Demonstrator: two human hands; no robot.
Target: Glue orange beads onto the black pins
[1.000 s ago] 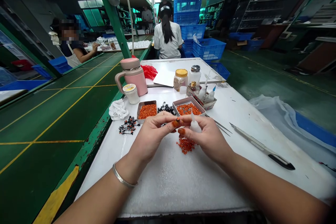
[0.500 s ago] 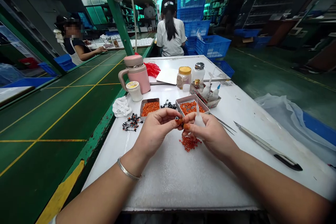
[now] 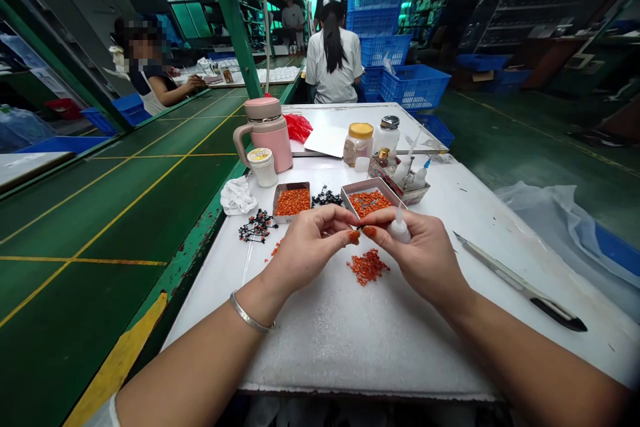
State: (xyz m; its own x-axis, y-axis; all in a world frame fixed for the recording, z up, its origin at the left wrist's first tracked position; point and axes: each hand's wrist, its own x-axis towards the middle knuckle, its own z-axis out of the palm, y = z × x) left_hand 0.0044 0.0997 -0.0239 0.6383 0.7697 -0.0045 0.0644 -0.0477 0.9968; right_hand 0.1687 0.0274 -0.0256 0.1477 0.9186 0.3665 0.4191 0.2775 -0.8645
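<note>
The fingertips of my left hand (image 3: 313, 240) and my right hand (image 3: 427, 250) meet above the white tabletop, pinching a small black part (image 3: 361, 227) mostly hidden by the fingers. A small white squeeze bottle (image 3: 399, 230) with a thin tip pointing up is tucked in my right hand. Just below the fingertips lies a loose pile of small orange-red pieces (image 3: 368, 267). Beyond my hands stand two shallow boxes of orange pieces, a left box (image 3: 293, 217) and a right box (image 3: 371, 185). Small black parts (image 3: 327, 196) lie between the boxes.
Black parts with orange bits (image 3: 257, 227) and a crumpled white cloth (image 3: 239, 196) lie left. A pink mug (image 3: 270, 137), jars (image 3: 359, 145) and a bottle tray (image 3: 415, 195) stand behind. A craft knife (image 3: 520, 283) lies right. Co-workers sit farther off.
The view has shifted slightly, moving the scene right. My fingertips have closed together around the small part, which shows less now. The white bottle stays in my right hand.
</note>
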